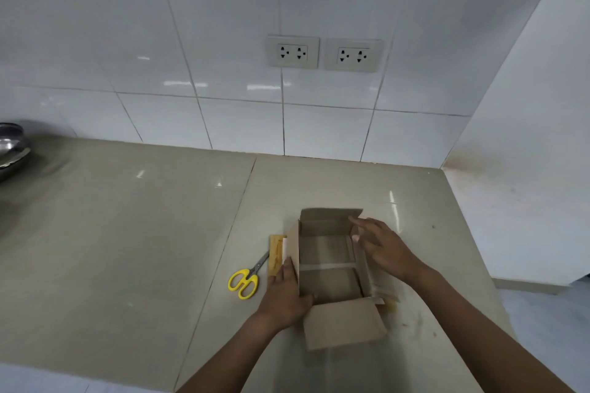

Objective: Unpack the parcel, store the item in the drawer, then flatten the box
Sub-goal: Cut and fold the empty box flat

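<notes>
A small brown cardboard box [329, 268] stands open on the beige counter [127, 233], all its flaps spread out. Its inside looks empty, with a strip of tape across the bottom. My left hand [285, 293] rests against the box's left wall and flap, fingers flat along it. My right hand [383, 249] lies over the right wall, fingers spread and reaching toward the far right corner. No unpacked item shows in view. The near flap [344, 322] points toward me.
Yellow-handled scissors [245, 281] lie just left of the box. A metal bowl [11, 150] sits at the far left edge. White tiled wall with two sockets [325, 53] stands behind; a white side wall bounds the counter on the right.
</notes>
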The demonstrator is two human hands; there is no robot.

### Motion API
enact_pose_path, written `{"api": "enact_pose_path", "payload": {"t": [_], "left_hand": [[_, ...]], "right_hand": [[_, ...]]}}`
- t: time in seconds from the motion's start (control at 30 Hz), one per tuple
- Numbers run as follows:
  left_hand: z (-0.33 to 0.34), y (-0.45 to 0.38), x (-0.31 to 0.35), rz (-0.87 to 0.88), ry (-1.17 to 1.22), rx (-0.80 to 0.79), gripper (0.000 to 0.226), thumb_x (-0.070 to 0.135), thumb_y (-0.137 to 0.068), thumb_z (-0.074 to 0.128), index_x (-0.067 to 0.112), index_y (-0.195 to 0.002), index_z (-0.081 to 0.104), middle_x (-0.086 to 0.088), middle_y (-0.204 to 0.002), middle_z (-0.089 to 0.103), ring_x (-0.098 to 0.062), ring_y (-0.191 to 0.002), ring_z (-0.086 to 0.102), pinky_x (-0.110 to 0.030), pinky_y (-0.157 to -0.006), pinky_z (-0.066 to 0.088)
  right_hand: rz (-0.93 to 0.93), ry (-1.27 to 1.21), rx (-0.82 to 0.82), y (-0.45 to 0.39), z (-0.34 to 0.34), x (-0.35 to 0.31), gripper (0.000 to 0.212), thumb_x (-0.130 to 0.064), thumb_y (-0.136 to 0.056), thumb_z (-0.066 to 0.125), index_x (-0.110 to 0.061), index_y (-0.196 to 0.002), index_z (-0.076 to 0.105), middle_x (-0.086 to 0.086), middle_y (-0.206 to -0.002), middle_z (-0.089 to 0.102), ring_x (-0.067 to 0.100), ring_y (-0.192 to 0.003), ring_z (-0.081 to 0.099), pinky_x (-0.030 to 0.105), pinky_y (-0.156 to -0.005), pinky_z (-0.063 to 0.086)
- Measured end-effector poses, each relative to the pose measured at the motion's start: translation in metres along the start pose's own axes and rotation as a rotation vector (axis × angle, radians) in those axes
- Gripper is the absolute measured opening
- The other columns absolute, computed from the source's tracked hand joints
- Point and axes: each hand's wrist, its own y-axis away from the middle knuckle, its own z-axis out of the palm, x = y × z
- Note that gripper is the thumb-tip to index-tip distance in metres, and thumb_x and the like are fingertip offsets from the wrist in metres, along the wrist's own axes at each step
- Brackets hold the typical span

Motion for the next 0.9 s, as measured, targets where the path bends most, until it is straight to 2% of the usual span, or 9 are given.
{"api": "enact_pose_path", "payload": {"t": [0.17, 0.33, 0.43, 0.57, 0.63, 0.7, 0.77, 0.83, 0.9], "left_hand": [[0.001, -0.001, 0.002, -0.017, 0.008, -0.004, 0.098, 0.041, -0.087, 0.060, 0.008, -0.152, -0.005, -0.007, -0.161, 0.008, -0.030, -0.146, 0.013, -0.033, -0.115, 0.019], [0.001, 0.001, 0.003, -0.038, 0.043, 0.003, 0.099, 0.041, -0.086, 0.062, 0.009, -0.152, -0.004, -0.008, -0.161, 0.010, -0.032, -0.146, 0.014, -0.037, -0.117, 0.021], [-0.001, 0.002, 0.004, -0.041, 0.052, 0.008, 0.098, 0.040, -0.086, 0.062, 0.010, -0.152, -0.004, -0.007, -0.161, 0.012, -0.032, -0.145, 0.015, -0.037, -0.118, 0.021], [-0.006, 0.004, 0.003, -0.013, 0.251, 0.014, 0.098, 0.040, -0.083, 0.067, 0.013, -0.152, 0.005, -0.003, -0.156, 0.026, -0.026, -0.142, 0.027, -0.038, -0.115, 0.030], [-0.008, 0.006, 0.003, -0.024, 0.484, 0.101, 0.082, 0.035, -0.080, 0.073, 0.017, -0.145, 0.026, 0.002, -0.141, 0.043, -0.020, -0.132, 0.042, -0.036, -0.108, 0.039], [-0.011, 0.009, 0.004, -0.099, 0.671, 0.214, 0.061, 0.029, -0.078, 0.077, 0.025, -0.123, 0.037, 0.008, -0.118, 0.053, -0.015, -0.112, 0.052, -0.033, -0.095, 0.047], [-0.015, 0.010, 0.005, -0.213, 0.768, 0.205, 0.057, 0.029, -0.074, 0.081, 0.022, -0.113, 0.040, 0.007, -0.106, 0.055, -0.009, -0.094, 0.054, -0.028, -0.081, 0.048], [-0.018, 0.010, 0.005, -0.282, 0.794, 0.199, 0.058, 0.028, -0.068, 0.085, 0.015, -0.108, 0.046, 0.002, -0.099, 0.060, -0.007, -0.085, 0.057, -0.026, -0.066, 0.048], [-0.024, 0.011, 0.007, -0.265, 0.810, 0.248, 0.061, 0.026, -0.061, 0.088, 0.011, -0.104, 0.047, -0.002, -0.094, 0.062, -0.013, -0.083, 0.060, -0.029, -0.062, 0.051]], "right_hand": [[0.100, -0.034, 0.036, -0.017, 0.007, 0.003, 0.043, -0.043, -0.099, 0.042, -0.045, -0.142, 0.037, 0.010, -0.143, 0.043, 0.031, -0.135, 0.035, 0.047, -0.113, 0.030], [0.184, 0.000, 0.035, -0.031, 0.012, 0.006, 0.043, -0.051, -0.097, 0.037, -0.049, -0.140, 0.036, 0.010, -0.136, 0.040, 0.036, -0.130, 0.036, 0.045, -0.111, 0.027], [0.185, 0.081, -0.006, -0.034, 0.015, 0.007, 0.045, -0.049, -0.098, 0.038, -0.045, -0.143, 0.033, 0.012, -0.138, 0.035, 0.038, -0.129, 0.035, 0.046, -0.109, 0.028], [0.172, -0.139, -0.008, -0.028, 0.004, 0.001, 0.053, -0.044, -0.098, 0.047, -0.042, -0.146, 0.027, 0.012, -0.146, 0.031, 0.033, -0.135, 0.034, 0.044, -0.112, 0.031], [0.236, -0.308, 0.077, -0.022, -0.003, 0.001, 0.066, -0.040, -0.095, 0.055, -0.035, -0.150, 0.019, 0.012, -0.151, 0.029, 0.031, -0.137, 0.034, 0.045, -0.108, 0.036], [0.349, -0.363, 0.096, -0.016, -0.006, 0.003, 0.073, -0.042, -0.091, 0.061, -0.029, -0.149, 0.019, 0.012, -0.153, 0.030, 0.032, -0.135, 0.037, 0.046, -0.104, 0.040], [0.429, -0.349, 0.041, -0.011, -0.006, 0.006, 0.076, -0.046, -0.084, 0.068, -0.026, -0.144, 0.025, 0.011, -0.149, 0.034, 0.032, -0.128, 0.043, 0.040, -0.097, 0.041], [0.489, -0.409, 0.044, -0.007, -0.005, 0.007, 0.084, -0.043, -0.080, 0.073, -0.023, -0.144, 0.023, 0.011, -0.148, 0.035, 0.031, -0.125, 0.045, 0.037, -0.094, 0.041], [0.531, -0.489, 0.094, -0.005, -0.005, 0.005, 0.092, -0.038, -0.077, 0.077, -0.018, -0.146, 0.019, 0.013, -0.147, 0.036, 0.031, -0.124, 0.045, 0.037, -0.092, 0.040]]}}
